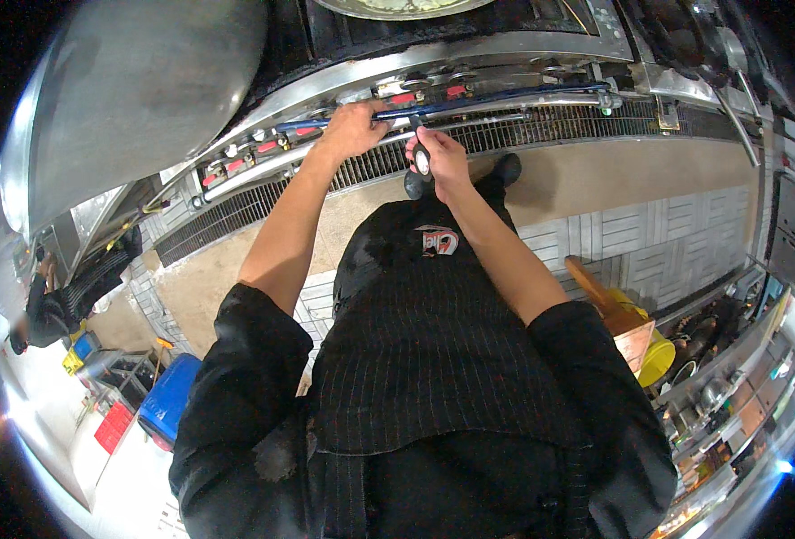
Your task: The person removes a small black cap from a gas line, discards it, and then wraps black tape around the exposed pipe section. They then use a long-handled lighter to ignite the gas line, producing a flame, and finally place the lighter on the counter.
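My left hand (354,130) is closed around a long dark-blue rod (496,97) that runs along the stove front. In my right hand (444,160), closed and just to the right of the left one, is a black tool (421,160) with a round white spot at its lower end. Its upper tip reaches the rod; its exact kind is unclear. Red valve handles (403,98) line the pipes behind and to the left of my hands. Below the rod lies a bare metal pipe (263,169).
A large metal dome (146,99) stands at the left. On the blackened stove sits a wide pan (402,13) with pale food. A floor grate (559,126) runs under the stove front. A wooden box (633,345), yellow bucket (658,359) and blue barrel (169,395) stand behind me. Another person (74,292) is far left.
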{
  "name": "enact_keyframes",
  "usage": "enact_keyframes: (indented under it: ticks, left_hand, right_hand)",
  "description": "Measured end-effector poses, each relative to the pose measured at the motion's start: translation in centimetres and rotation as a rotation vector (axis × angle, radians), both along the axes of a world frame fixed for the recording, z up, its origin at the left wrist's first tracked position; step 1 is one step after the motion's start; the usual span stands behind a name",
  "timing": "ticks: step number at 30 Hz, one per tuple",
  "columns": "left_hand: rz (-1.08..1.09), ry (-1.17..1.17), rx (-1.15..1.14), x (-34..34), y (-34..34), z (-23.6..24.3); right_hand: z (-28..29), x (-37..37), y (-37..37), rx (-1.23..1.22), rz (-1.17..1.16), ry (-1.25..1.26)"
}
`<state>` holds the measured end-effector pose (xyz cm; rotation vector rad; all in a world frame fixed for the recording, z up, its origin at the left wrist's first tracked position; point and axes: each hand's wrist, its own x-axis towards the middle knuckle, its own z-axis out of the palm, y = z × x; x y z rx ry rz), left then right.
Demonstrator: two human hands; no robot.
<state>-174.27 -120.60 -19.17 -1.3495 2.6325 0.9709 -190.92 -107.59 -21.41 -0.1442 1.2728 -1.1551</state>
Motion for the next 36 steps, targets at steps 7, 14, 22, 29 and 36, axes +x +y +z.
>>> enact_keyframes:
  ticks: [7, 14, 22, 29, 36]
  left_hand:
    - [0.224, 0.074, 0.216, -0.7, -0.2, 0.8]
    - [0.127, 0.065, 0.088, -1.0, -0.3, 1.0]
    - [0.174, 0.133, 0.092, -1.2, -0.7, 1.4]
    - [0.222, 0.122, 0.248, -0.8, -1.9, 2.0]
    - [0.213, 0.151, 0.288, -0.8, -2.9, 2.3]
  right_hand:
    - [0.0, 1.3, -1.1, 0.053, 0.057, 0.065]
    - [-0.2, 2.3, -1.6, 0.054, 0.0, 0.088]
    - [-0.7, 2.9, -2.4, 0.02, -0.025, 0.089]
    - [-1.6, 2.7, -3.1, -0.006, -0.007, 0.163]
    - [-4.6, 3.2, -4.9, -0.153, 0.042, 0.401]
